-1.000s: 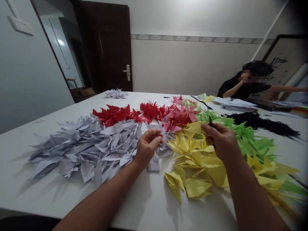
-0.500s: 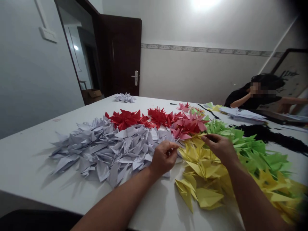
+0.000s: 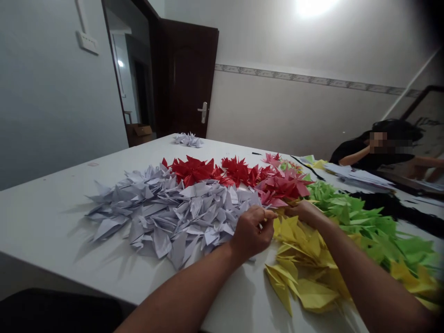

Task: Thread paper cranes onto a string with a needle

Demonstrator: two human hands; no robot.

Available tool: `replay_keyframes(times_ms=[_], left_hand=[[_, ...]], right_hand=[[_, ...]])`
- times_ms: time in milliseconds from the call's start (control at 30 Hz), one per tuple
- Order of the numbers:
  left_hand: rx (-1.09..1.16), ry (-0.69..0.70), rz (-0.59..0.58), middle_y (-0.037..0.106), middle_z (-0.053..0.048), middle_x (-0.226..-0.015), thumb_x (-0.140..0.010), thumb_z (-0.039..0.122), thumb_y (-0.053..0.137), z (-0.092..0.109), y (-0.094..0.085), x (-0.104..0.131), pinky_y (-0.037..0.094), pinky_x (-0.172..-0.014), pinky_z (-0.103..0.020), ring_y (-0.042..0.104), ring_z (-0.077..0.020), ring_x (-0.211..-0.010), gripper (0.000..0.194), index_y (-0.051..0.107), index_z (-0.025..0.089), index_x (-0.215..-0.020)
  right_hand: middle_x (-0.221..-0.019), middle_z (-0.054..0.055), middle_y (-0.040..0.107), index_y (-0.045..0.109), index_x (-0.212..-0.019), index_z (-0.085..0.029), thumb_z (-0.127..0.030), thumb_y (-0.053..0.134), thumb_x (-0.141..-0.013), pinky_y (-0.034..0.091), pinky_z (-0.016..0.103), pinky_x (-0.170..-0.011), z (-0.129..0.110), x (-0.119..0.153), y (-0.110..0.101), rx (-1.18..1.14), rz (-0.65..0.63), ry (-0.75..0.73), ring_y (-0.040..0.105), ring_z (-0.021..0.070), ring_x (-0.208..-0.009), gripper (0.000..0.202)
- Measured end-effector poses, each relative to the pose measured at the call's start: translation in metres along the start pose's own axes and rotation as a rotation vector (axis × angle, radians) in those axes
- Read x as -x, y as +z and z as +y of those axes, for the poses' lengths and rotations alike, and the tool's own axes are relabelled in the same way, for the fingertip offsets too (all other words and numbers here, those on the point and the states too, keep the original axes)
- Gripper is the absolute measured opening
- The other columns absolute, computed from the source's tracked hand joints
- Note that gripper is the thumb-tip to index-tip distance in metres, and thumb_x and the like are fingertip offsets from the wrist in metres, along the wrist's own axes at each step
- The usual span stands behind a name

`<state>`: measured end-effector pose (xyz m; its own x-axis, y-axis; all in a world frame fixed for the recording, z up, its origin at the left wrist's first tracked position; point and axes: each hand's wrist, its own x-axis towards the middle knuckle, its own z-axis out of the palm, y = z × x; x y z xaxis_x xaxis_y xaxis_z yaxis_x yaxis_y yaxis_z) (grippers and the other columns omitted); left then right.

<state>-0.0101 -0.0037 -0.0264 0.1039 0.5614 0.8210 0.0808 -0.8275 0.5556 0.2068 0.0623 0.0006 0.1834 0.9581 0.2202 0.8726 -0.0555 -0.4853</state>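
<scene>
My left hand (image 3: 255, 229) is closed in a pinch at the right edge of a pile of white folded paper cranes (image 3: 180, 208). Whatever its fingertips hold is too small to make out. Just to its right, my right hand (image 3: 305, 212) reaches into the far end of the yellow folded paper cranes (image 3: 308, 243). Its fingers are drawn together, with the tips partly hidden among the yellow paper, so what they grip does not show. Pink paper cranes (image 3: 284, 185) lie just beyond both hands.
Red paper cranes (image 3: 194, 171) border the white pile's far side. Green ones (image 3: 360, 212) spread to the right, near black strands (image 3: 398, 206). Paper sheets (image 3: 359, 175) lie by a person (image 3: 367, 148) across the white table (image 3: 45, 203). A small white pile (image 3: 189, 139) sits at the far corner.
My right hand has moved down and inward, its fingertips sinking into the yellow paper. My left hand stays pinched beside it. The view has swung slightly left.
</scene>
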Motion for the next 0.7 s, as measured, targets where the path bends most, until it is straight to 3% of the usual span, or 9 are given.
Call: replay_keyframes(times_ms=[100,267,367,467,567,700], left_hand=[[0.013,0.001,-0.005,0.06,-0.003,-0.069,-0.075,0.007,0.05,-0.001,0.0,0.0,0.044,-0.058,-0.023,0.052,-0.0107,-0.061,0.018,0.065,0.015,-0.084],[0.059,-0.086,-0.025,0.062,-0.005,-0.079,-0.077,0.011,0.051,0.0,0.001,0.001,0.046,-0.06,-0.023,0.054,-0.0105,-0.065,0.018,0.063,0.015,-0.089],[0.18,-0.259,0.002,0.06,-0.01,-0.103,-0.079,0.019,0.055,0.004,0.003,0.001,0.049,-0.062,-0.023,0.06,-0.0133,-0.08,0.03,0.056,0.016,-0.109],[0.389,-0.391,0.034,0.054,-0.012,-0.121,-0.08,0.029,0.06,0.006,0.007,0.001,0.051,-0.068,-0.024,0.06,-0.0162,-0.093,0.048,0.043,0.021,-0.124],[0.479,-0.409,0.057,0.059,-0.009,-0.111,-0.081,0.031,0.06,0.006,0.01,0.001,0.051,-0.066,-0.023,0.06,-0.0126,-0.082,0.049,0.041,0.023,-0.125],[0.243,-0.344,0.161,0.062,-0.004,-0.092,-0.079,0.023,0.061,0.006,0.007,-0.001,0.047,-0.06,-0.019,0.058,-0.0093,-0.072,0.043,0.047,0.022,-0.12]], right_hand=[[-0.038,0.0,0.048,0.06,-0.045,-0.017,-0.028,0.064,-0.059,0.029,0.025,-0.039,0.003,0.004,-0.016,0.003,-0.013,0.052,0.041,0.0113,-0.037,0.018],[-0.059,0.005,0.063,0.071,-0.07,-0.016,-0.045,0.059,-0.068,0.036,0.026,-0.047,-0.009,0.033,-0.04,-0.031,0.173,0.031,0.051,0.0152,-0.051,0.031],[-0.057,0.002,0.059,0.071,-0.074,-0.016,-0.053,0.06,-0.068,0.038,0.024,-0.047,-0.028,0.06,-0.034,-0.3,0.281,-0.118,0.048,0.0123,-0.049,0.04],[-0.05,-0.002,0.051,0.07,-0.072,-0.017,-0.05,0.064,-0.07,0.036,0.022,-0.042,-0.044,0.082,-0.018,-0.524,0.274,-0.253,0.042,0.0096,-0.043,0.034],[-0.052,-0.001,0.053,0.069,-0.073,-0.017,-0.045,0.062,-0.076,0.037,0.022,-0.041,-0.052,0.095,-0.004,-0.592,0.214,-0.354,0.044,0.0096,-0.044,0.028],[-0.062,0.001,0.062,0.069,-0.078,-0.018,-0.041,0.063,-0.077,0.045,0.024,-0.05,-0.052,0.102,0.003,-0.549,0.158,-0.444,0.053,0.0125,-0.052,0.024]])
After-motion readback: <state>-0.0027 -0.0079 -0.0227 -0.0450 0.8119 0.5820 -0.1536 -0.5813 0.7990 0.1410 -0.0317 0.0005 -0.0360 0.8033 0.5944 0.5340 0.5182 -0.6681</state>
